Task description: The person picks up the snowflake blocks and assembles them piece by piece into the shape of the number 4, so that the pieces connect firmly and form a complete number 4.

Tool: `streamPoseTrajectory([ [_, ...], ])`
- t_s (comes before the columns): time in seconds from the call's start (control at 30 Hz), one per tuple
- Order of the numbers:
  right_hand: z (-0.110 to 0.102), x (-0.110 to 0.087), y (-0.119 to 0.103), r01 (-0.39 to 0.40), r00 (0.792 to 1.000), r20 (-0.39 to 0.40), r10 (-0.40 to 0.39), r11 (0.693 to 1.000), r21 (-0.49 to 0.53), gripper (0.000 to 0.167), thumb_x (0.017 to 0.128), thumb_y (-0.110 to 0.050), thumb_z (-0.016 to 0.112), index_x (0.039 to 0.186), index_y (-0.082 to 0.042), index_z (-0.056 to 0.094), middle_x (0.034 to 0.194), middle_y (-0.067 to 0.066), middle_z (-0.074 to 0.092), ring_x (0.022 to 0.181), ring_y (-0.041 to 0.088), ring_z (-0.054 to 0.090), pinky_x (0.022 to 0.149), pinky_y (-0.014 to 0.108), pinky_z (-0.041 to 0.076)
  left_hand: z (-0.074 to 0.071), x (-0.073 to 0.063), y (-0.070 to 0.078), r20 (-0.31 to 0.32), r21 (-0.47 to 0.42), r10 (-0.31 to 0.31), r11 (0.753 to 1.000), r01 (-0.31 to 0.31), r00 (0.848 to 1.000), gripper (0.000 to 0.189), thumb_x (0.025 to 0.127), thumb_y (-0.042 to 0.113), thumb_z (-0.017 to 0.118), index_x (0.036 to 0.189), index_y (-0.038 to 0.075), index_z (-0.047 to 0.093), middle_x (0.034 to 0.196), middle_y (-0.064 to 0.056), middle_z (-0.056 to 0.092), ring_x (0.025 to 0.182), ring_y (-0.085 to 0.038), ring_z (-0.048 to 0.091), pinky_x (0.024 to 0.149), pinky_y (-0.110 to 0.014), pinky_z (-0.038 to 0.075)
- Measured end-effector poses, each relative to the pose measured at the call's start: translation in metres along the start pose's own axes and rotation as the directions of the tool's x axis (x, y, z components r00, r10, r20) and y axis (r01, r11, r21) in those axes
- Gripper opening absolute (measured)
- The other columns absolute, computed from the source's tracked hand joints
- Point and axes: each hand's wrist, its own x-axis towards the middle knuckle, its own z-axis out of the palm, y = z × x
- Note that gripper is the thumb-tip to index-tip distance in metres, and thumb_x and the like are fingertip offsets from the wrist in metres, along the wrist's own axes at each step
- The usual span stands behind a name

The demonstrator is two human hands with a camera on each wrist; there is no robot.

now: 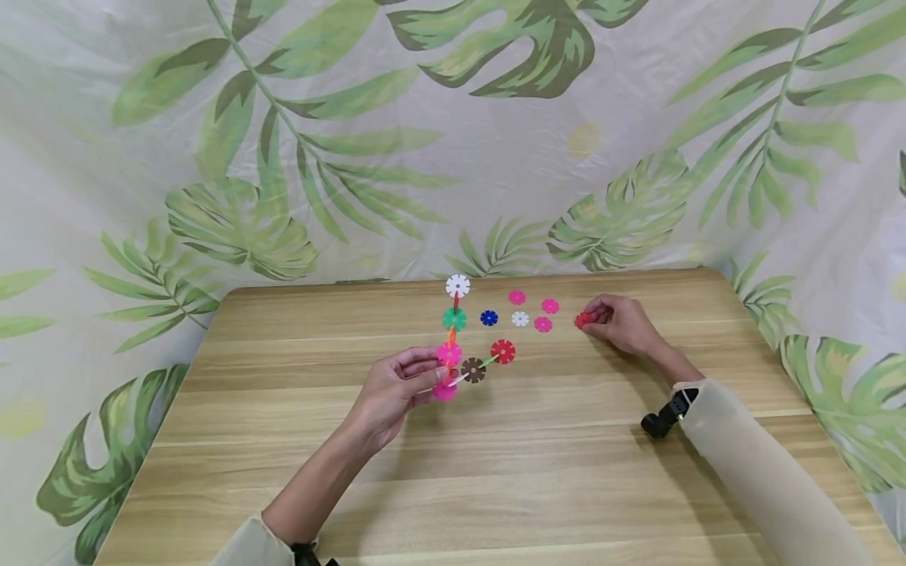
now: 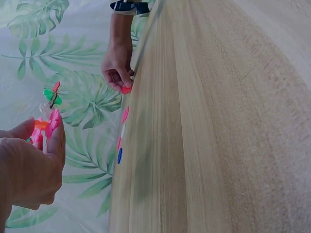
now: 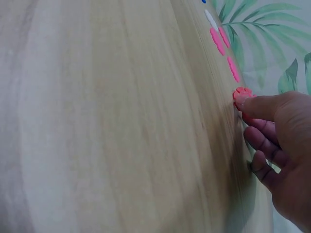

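My left hand (image 1: pixel 396 393) grips an L-shaped chain of interlocking snowflake discs (image 1: pixel 454 319), held above the table between thumb and fingers. White, green, pink, brown and red discs show in it, with orange and other pieces set edge-on between them. Part of the chain is hidden behind the fingers. Over at the right, my right hand (image 1: pixel 623 324) pinches a red snowflake disc (image 3: pixel 241 94) between thumb and fingers, close to the tabletop. Some red also shows beneath the thumb in the right wrist view; whether it is a second disc I cannot tell.
Between the hands, loose snowflake discs lie on the wooden table (image 1: pixel 538 472): a blue one (image 1: pixel 489 318), a white one (image 1: pixel 520 318) and three pink ones (image 1: pixel 550 306). Behind the table's far edge hangs a leaf-patterned cloth (image 1: pixel 396 173).
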Motion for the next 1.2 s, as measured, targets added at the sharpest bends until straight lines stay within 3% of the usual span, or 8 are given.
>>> streamPoseTrajectory([
  [0.37,0.000,-0.008,-0.003,0.027,0.999,-0.048,-0.025,0.999,0.044,0.012,0.092,0.000,0.080,0.104,-0.001,0.077,0.094,0.012,0.077,0.085,0.022,0.071,0.069,0.015,0.055,0.001,0.000,0.000,-0.002,-0.016,-0.007,1.000,0.007,1.000,0.037,0.096,-0.002,0.075,0.132,-0.004,0.066,0.108,-0.007,0.075,0.093,-0.016,0.075,0.080,-0.030,0.065],
  [0.6,0.001,-0.012,-0.014,0.068,0.996,-0.060,-0.063,0.994,0.084,0.011,0.093,0.000,0.080,0.104,-0.002,0.080,0.102,0.015,0.079,0.084,0.027,0.075,0.068,0.016,0.058,0.001,0.000,0.001,0.008,-0.015,-0.012,1.000,0.012,1.000,0.038,0.097,-0.002,0.074,0.134,-0.005,0.064,0.107,-0.006,0.075,0.092,-0.016,0.076,0.080,-0.030,0.065],
  [1.0,0.005,-0.017,-0.045,0.108,0.993,-0.061,-0.097,0.970,0.218,0.009,0.093,-0.003,0.081,0.102,-0.002,0.080,0.100,0.015,0.079,0.082,0.029,0.072,0.068,0.017,0.058,0.000,0.000,0.000,0.024,-0.020,-0.008,1.000,0.009,1.000,0.039,0.097,-0.002,0.074,0.134,-0.006,0.062,0.106,-0.005,0.075,0.092,-0.016,0.076,0.081,-0.031,0.065],
  [1.2,0.007,-0.022,-0.066,0.197,0.979,-0.090,-0.181,0.951,0.237,0.009,0.092,-0.001,0.082,0.100,-0.002,0.080,0.097,0.013,0.080,0.084,0.031,0.075,0.071,0.019,0.060,0.001,0.000,0.000,0.028,-0.015,-0.009,1.000,0.009,1.000,0.039,0.098,-0.002,0.074,0.135,-0.006,0.062,0.106,-0.005,0.075,0.092,-0.016,0.076,0.081,-0.031,0.065],
])
